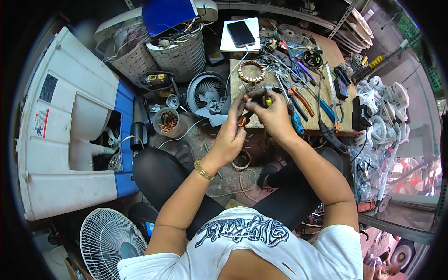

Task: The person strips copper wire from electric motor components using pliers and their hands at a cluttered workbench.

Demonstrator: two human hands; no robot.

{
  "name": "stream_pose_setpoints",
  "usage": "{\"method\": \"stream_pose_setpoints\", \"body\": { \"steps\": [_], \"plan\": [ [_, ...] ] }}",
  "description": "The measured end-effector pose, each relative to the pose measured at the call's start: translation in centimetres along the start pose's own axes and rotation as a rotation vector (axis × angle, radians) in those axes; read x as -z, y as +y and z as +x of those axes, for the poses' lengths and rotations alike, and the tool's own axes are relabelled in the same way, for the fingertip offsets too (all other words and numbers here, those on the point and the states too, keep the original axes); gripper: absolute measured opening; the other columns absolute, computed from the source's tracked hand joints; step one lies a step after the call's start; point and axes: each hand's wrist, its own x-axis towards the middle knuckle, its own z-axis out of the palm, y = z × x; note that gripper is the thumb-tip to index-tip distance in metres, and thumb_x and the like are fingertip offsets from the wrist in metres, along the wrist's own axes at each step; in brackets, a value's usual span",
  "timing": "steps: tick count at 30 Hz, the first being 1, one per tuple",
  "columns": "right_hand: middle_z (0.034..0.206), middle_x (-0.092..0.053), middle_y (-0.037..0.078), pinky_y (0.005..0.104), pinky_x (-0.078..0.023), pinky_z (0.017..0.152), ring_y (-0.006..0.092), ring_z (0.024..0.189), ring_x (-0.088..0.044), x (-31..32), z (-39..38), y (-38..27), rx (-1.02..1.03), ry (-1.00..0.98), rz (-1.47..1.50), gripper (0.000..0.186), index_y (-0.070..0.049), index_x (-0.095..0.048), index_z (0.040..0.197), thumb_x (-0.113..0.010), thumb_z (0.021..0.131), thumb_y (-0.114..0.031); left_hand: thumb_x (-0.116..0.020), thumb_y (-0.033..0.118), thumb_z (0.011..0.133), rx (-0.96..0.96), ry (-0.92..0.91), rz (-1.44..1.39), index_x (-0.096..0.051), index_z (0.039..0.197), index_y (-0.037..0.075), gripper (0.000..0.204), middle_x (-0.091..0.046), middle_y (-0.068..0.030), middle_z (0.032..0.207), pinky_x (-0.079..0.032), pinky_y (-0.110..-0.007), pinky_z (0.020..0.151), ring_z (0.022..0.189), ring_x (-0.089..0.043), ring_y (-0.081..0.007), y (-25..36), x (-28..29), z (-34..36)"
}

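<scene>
Cluttered workshop; wooden surface (255, 123). Left grip (227, 135): closed on a dark copper-wound part (242, 121), at the surface's near edge. Right grip (276, 116): curled about a small yellow piece (268, 101), just beside that part. Winding present; we judge work unfinished, remaining steps unclear. Beyond: wound ring (241, 70), then black phone (241, 34).

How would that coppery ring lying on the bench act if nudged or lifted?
The ring lies flat, so it would probably slide rather than roll. Its closed, segmented band looks likely to stay stiff, and its metallic look hints at some weight.
</scene>
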Motion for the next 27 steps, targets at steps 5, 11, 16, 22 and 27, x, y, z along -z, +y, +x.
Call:
{"method": "stream_pose_setpoints", "body": {
  "steps": [5, 11, 16, 22, 27],
  "plan": [
    [0.091, -0.071, 0.011, 0.0284, -0.052, 0.074, 0.0137, 0.081, -0.065, 0.7, 0.1, -1.2, 0.178, -0.012, -0.178, 0.019, 0.004, -0.066, 0.103, -0.068, 0.085, -0.003, -0.038, -0.003, 0.086, 0.210, 0.253, -0.294, -0.042, 0.135, 0.002, 0.050, -0.059, -0.0155, 0.123, -0.053, -0.024, 0.064, 0.075, -0.065, -0.0128, 1.3, 1.3, -0.1],
    [0.092, -0.070, 0.016, 0.0322, -0.052, 0.074, 0.0229, 0.081, -0.070, 0.2, -0.9, -3.1, 0.332, -0.060, -0.324, 0.020, 0.001, -0.067, 0.104, -0.069, 0.084, -0.005, -0.067, 0.017, 0.092, 0.231, 0.265, -0.262, -0.062, 0.111, 0.001, 0.025, -0.063, -0.0028, 0.099, -0.048, -0.022, 0.068, 0.075, -0.060, -0.0080, 0.6, 1.7, 0.4],
    [0.092, -0.071, 0.011, 0.0305, -0.052, 0.067, 0.0177, 0.076, -0.068, 0.4, -0.9, -2.4, 0.463, -0.114, -0.558, 0.016, 0.001, -0.068, 0.097, -0.072, 0.082, -0.003, -0.068, 0.014, 0.091, 0.102, 0.295, -0.116, -0.064, 0.093, -0.002, 0.017, -0.067, -0.0060, 0.087, -0.048, -0.026, 0.068, 0.076, -0.061, -0.0106, -0.2, 1.1, 0.3],
    [0.075, -0.064, 0.001, 0.0234, -0.046, 0.050, 0.0075, 0.062, -0.060, 1.3, -0.5, -4.1, -0.248, -0.138, 0.212, 0.012, -0.002, -0.065, 0.095, -0.068, 0.089, -0.011, -0.069, 0.012, 0.087, -0.125, 0.348, 0.318, -0.064, 0.090, -0.002, 0.016, -0.063, -0.0092, 0.078, -0.046, -0.028, 0.059, 0.066, -0.061, -0.0175, 0.7, 2.0, 0.4],
    [0.084, -0.069, 0.006, 0.0288, -0.051, 0.069, 0.0106, 0.074, -0.061, 2.3, -0.3, -3.6, 0.328, -0.208, -0.331, 0.020, 0.002, -0.068, 0.099, -0.069, 0.089, -0.015, -0.070, 0.011, 0.085, -0.126, 0.316, 0.279, -0.065, 0.087, -0.001, 0.013, -0.064, -0.0086, 0.079, -0.044, -0.030, 0.056, 0.061, -0.059, -0.0184, 1.1, 2.2, 0.7]
  ]
}}
